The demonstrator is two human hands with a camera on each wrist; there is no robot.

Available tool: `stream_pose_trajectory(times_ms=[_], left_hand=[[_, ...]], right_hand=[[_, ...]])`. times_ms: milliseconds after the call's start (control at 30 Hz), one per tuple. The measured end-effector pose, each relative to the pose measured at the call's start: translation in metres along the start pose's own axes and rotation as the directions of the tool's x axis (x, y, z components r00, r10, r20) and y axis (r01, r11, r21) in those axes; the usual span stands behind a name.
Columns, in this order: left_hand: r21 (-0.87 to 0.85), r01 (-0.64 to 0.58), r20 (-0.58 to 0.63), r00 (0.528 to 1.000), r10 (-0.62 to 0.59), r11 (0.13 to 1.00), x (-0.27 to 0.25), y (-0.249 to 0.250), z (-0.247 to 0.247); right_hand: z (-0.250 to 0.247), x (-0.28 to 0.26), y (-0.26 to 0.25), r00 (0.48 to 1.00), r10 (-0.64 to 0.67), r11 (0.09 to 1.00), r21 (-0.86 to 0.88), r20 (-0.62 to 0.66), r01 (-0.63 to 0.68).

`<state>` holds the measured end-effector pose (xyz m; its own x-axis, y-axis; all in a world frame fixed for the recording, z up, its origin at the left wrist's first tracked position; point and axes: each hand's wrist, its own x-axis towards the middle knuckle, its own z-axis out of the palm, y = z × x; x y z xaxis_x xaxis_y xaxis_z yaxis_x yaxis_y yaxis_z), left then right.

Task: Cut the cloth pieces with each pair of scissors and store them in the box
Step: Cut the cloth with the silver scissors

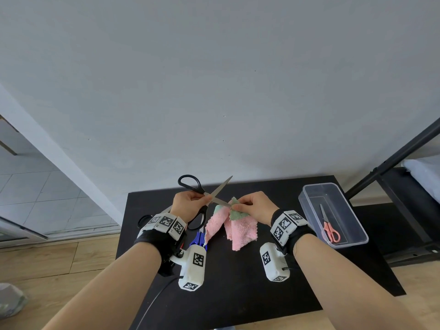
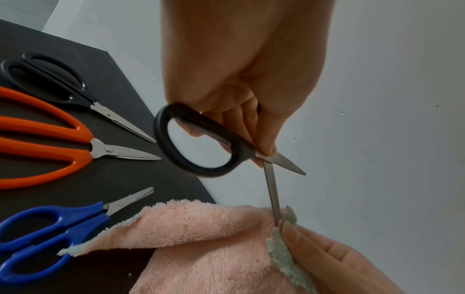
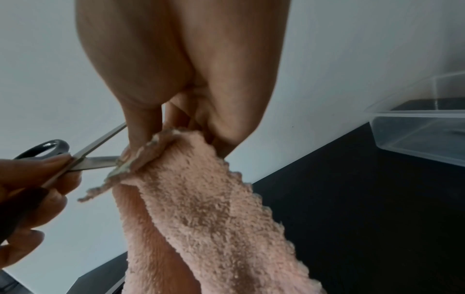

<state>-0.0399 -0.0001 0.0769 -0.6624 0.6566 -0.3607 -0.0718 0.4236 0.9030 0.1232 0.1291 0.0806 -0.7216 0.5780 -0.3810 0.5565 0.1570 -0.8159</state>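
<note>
We find no brand name or readable word anywhere; the only printed marks are the black-and-white square codes on the wrist bands (image 1: 166, 222).

Our left hand (image 1: 188, 204) grips the black-handled scissors (image 1: 202, 198) with fingers curled round the handles, blades spread wide, one blade tip meeting the top edge of the pink cloth (image 1: 231, 225). Our right hand (image 1: 254, 206) pinches that cloth at its top, where a green backing shows, and the rest hangs down to the black table (image 1: 238, 282).

The left wrist view alone shows three more pairs lying side by side on the table: a second black pair (image 2: 50, 79), an orange pair (image 2: 50, 143) and a blue pair (image 2: 50, 234); from the head only the blue handles peek out past the left wrist. The head view alone shows small red scissors (image 1: 329, 228) lying inside the clear plastic box (image 1: 307, 206), which stands at the table's right, well apart from the cloth. In the right wrist view the box's contents are too dim to make out.

The box sits close to the table's right edge, and the table's back edge meets the grey wall (image 1: 214, 91). Bare black surface lies between cloth and box and toward the near edge.
</note>
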Motion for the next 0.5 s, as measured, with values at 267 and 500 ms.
stream_pose_trajectory(times_ms=[267, 500], left_hand=[[-0.143, 0.081, -0.094, 0.991, -0.095, 0.986, 0.012, 0.0, -0.016], [-0.434, 0.205, -0.026, 0.97, -0.24, 0.877, 0.011, 0.003, -0.022]], right_hand=[[-0.009, -0.004, 0.024, 0.991, 0.093, 0.995, 0.041, -0.092, -0.089], [0.025, -0.004, 0.012, 0.974, 0.185, 0.831, 0.55, -0.13, -0.085]])
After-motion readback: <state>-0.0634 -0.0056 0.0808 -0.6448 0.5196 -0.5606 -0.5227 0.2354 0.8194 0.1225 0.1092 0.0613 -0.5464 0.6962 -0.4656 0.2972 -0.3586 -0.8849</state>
